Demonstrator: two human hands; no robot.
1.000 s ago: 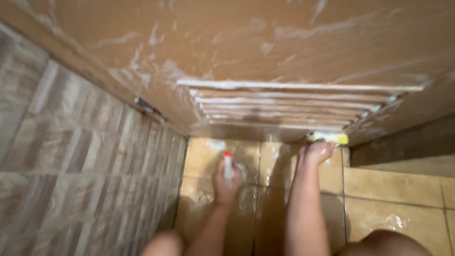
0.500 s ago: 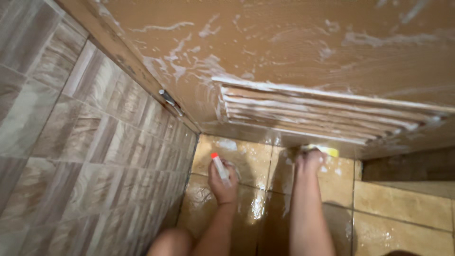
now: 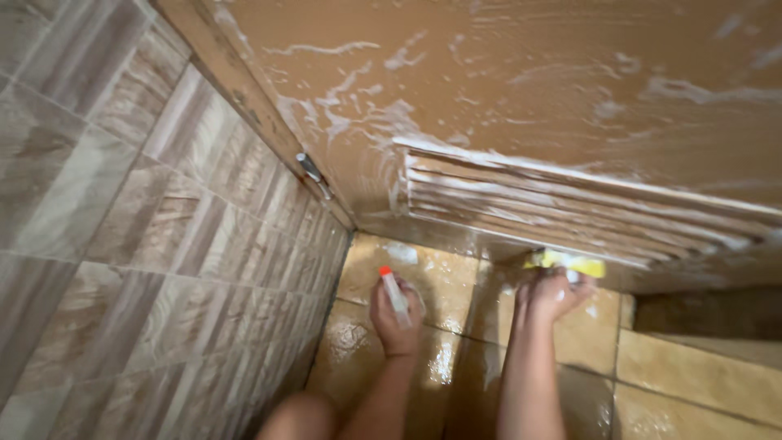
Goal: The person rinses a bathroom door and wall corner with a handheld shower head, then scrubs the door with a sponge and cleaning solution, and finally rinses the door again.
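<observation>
**Inspector:** Tiled bathroom corner, seen from above. Start with the hands.

**Assistant:** Left hand (image 3: 394,314): its grip is wrapped around a small white bottle (image 3: 397,295) with a red cap (image 3: 384,271). The bottle stands roughly upright, cap away from the wrist, held over the floor (image 3: 684,367). Right hand (image 3: 552,295): fingers curled and pressed onto a yellow sponge (image 3: 570,262). The sponge sits against the bottom edge of the door (image 3: 505,73), just under the vent (image 3: 570,204).

**Inspector:** Are the two hands touching?

**Assistant:** No. They are near each other, side by side, with a strip of wet floor between them. Both forearms reach forward from the lower edge of the view.

**Inspector:** Condition of the door?

**Assistant:** Brown, streaked with white foam across most of its face. The vent is a set of horizontal slats low on the door, with foam lying along the slat edges. A metal hinge (image 3: 312,172) shows at the door's left edge, where it meets the frame.

**Inspector:** Surroundings?

**Assistant:** Floor tiles are tan and glossy with water, with patches of foam near the door. The wall (image 3: 122,244) on the left is clad in grey-brown striped tiles and runs down to the floor beside the left hand. A knee (image 3: 297,420) shows at the bottom edge, blurred.
</observation>
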